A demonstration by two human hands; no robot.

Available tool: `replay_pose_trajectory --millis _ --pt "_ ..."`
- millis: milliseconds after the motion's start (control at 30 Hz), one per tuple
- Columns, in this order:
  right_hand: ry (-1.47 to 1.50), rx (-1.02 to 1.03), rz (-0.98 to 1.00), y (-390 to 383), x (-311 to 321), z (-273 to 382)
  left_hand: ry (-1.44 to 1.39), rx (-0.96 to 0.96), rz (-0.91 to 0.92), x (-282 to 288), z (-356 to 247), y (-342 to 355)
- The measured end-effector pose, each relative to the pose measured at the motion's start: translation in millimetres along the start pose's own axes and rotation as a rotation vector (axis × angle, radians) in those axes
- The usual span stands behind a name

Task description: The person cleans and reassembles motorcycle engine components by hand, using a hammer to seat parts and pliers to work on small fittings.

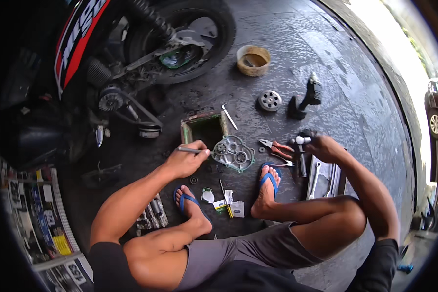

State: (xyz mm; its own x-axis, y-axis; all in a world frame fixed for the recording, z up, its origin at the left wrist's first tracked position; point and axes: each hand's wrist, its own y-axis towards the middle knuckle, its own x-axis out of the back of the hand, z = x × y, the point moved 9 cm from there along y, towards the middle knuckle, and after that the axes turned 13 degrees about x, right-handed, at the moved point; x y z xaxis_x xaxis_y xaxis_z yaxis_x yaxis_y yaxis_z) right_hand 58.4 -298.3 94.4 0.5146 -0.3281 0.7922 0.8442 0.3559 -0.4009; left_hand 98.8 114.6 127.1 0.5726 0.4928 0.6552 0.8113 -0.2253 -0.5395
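Observation:
My left hand (186, 160) is closed around a thin grey metal rod (190, 150), which lies across the fingers. Just right of that hand, a silver gearcase cover (232, 154) with round bearing seats rests against a worn open wooden frame (184, 134). Over on the right, my right hand (322, 147) has its fingers curled at the head of a small hammer (302, 140). The hammer's dark handle points toward me, and part of the grip is hard to make out. Red-handled pliers (280, 149) lie between the cover and the hammer.
A scooter with its rear wheel (219, 44) stands at the far left. Beyond the cover are a tub (253, 61), a round clutch part (270, 100), a cordless driver (309, 97) and a white hex key (229, 118). Wrenches (315, 180) lie right; small packets (237, 209) sit between my feet.

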Motion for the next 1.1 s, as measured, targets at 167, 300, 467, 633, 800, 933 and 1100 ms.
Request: replay_pose_trajectory --millis 167,300,467,633,800,933,1100 --pt "-0.008 -0.319 -0.152 3 -131 -110 0.050 -0.074 -0.122 -19 19 15" --pt "0.000 -0.442 -0.321 12 -173 -140 0.027 -0.103 -0.120 -27 19 28" --pt "0.013 -0.514 -0.164 25 -173 -140 0.025 -0.147 -0.088 -39 12 41" --pt "0.121 -0.557 -0.267 28 -117 -104 0.063 -0.143 -0.060 -44 13 47" --pt "0.466 -0.157 -0.204 21 -8 14 0.134 -0.160 -0.073 -46 6 52" --pt "0.546 0.324 -0.252 -2 70 150 0.118 -0.151 -0.085 -47 8 53" --pt "0.091 0.455 -0.169 -2 65 243 0.144 -0.046 -0.026 -49 14 56"
